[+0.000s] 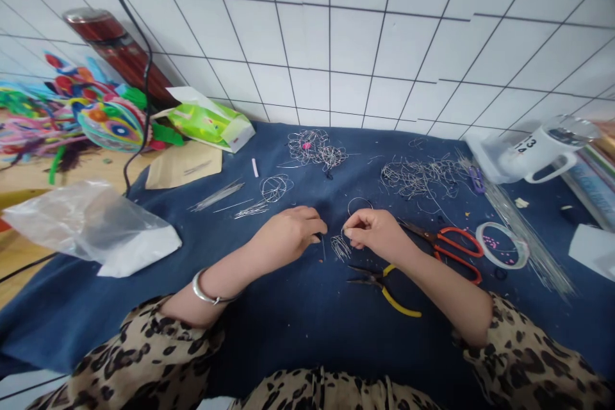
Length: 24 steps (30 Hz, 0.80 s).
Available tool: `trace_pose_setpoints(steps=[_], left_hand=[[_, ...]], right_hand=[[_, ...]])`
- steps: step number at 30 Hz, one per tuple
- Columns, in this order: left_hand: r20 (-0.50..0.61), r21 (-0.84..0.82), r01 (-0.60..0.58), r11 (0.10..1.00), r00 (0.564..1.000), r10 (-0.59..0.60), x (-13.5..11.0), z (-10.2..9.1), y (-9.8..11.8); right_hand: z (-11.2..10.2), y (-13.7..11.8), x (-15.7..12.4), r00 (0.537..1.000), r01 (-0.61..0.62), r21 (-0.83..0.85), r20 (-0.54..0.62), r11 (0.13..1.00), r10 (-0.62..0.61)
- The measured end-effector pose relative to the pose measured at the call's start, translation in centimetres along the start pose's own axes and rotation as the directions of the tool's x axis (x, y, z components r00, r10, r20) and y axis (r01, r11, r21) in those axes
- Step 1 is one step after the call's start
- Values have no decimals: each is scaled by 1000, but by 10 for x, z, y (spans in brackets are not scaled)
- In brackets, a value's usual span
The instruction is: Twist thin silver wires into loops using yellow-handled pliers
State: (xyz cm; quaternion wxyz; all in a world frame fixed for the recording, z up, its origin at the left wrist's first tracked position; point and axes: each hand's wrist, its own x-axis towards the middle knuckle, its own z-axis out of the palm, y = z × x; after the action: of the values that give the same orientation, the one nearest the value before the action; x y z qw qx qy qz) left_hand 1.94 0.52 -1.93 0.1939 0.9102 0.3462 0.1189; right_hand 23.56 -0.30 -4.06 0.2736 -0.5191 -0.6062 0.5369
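Observation:
My right hand (373,229) is closed in a pinch on a thin wire ring (359,199), whose loop rises above the fingers. Just left of it, my left hand (293,230) has its fingertips drawn together; whatever they hold is too small to name. A short straight wire (323,248) shows just below those fingertips. Between the hands a bundle of bent wire pieces (341,248) lies on the blue cloth (298,307). Yellow-handled pliers (379,278) rest near my right forearm, jaws pointing left. Red-handled scissors (444,243) lie partly behind that forearm.
Tangled wire (423,176) and wire loops (314,148) lie farther back. Straight wires (218,195) sit at left. A round dish (502,245) with pink beads, a white mug (542,150) and long wires (528,237) stand or lie at right. A plastic bag (91,221) is at left.

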Motion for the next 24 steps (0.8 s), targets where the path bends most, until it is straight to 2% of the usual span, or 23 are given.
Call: trace_pose_setpoints(steps=[3, 7, 10, 12, 15, 17, 19, 22, 24], left_hand=[[24, 126, -47, 991, 999, 44, 2, 4, 2], [54, 193, -79, 978, 996, 70, 4, 2, 3], [11, 212, -107, 971, 994, 107, 1, -5, 0], [-33, 217, -112, 970, 992, 122, -1, -9, -1], [-41, 245, -109, 963, 992, 122, -2, -11, 1], [-24, 273, -109, 956, 992, 120, -2, -10, 5], [-15, 297, -113, 948, 992, 122, -2, -7, 11], [-16, 324, -116, 939, 992, 129, -1, -3, 17], [-26, 346, -123, 930, 990, 141, -1, -1, 20]], right_hand=[[1, 4, 0, 999, 54, -143, 0, 988, -54], [3, 1, -1, 994, 107, -311, 23, 944, -105], [3, -5, -3, 988, 155, -436, 70, 887, -138], [3, -11, -5, 980, 195, -492, 58, 848, -192], [4, -18, -11, 947, 264, -517, -22, 814, -321], [7, -22, -15, 917, 319, -538, -31, 780, -397], [12, -22, -18, 892, 373, -612, 30, 697, -451], [19, -20, -22, 860, 418, -761, 154, 496, -487], [22, -18, -23, 853, 410, -826, 198, 387, -483]])
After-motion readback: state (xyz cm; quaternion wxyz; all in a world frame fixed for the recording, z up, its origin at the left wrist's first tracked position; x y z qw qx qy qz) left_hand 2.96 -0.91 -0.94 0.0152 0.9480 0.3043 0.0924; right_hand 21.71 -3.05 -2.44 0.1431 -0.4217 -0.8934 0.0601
